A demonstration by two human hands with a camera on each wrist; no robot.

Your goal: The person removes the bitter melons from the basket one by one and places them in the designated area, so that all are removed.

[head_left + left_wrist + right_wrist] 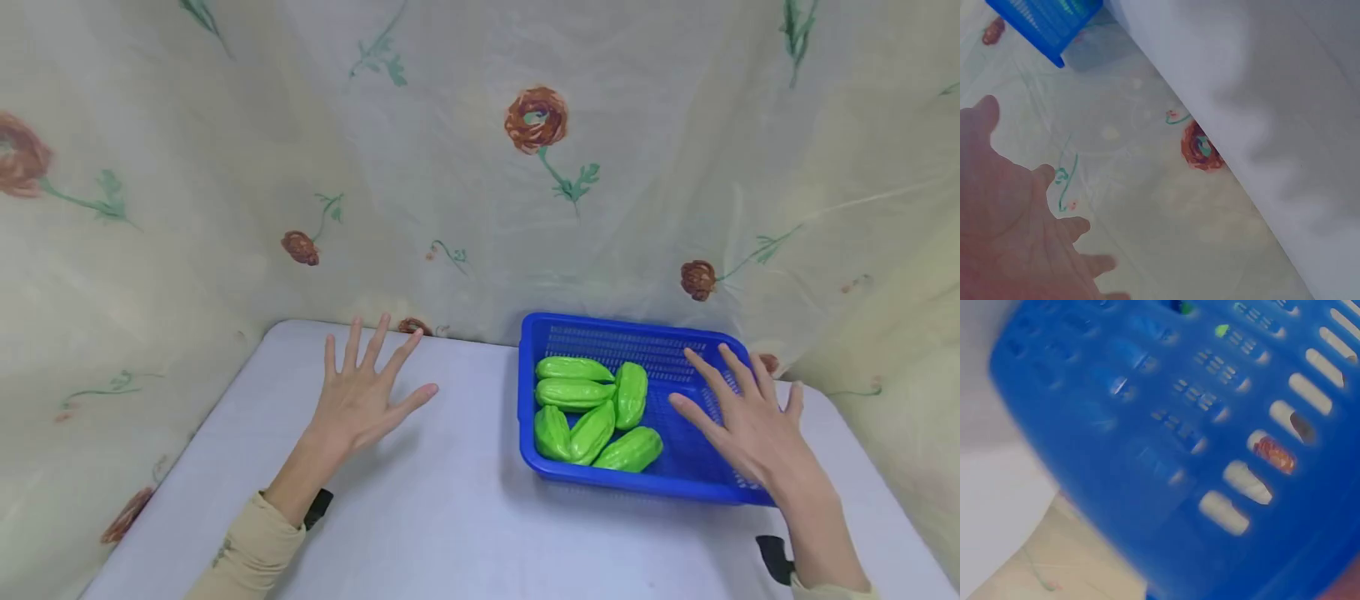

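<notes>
Both hands are held out with fingers spread, and neither grips anything. My left hand [352, 412] hovers over the white table, left of the blue plastic basket [555, 468]. In the left wrist view, the left palm [1004, 206] shows with nothing in it. Over the basket's right end is my right hand [761, 429]; whether it touches the rim cannot be told. Several bright green, ridged, gourd-like vegetables [632, 392] lie in the basket's left half. The basket's slotted side [1122, 456] fills most of the right wrist view, hiding nearly all of that hand.
A white cloth-like surface covers the table [442, 517]. Behind and beside it hangs a pale curtain [450, 167] printed with brown flowers. The basket stands near the table's back right edge. A dark strap piece [318, 508] sits at the left wrist.
</notes>
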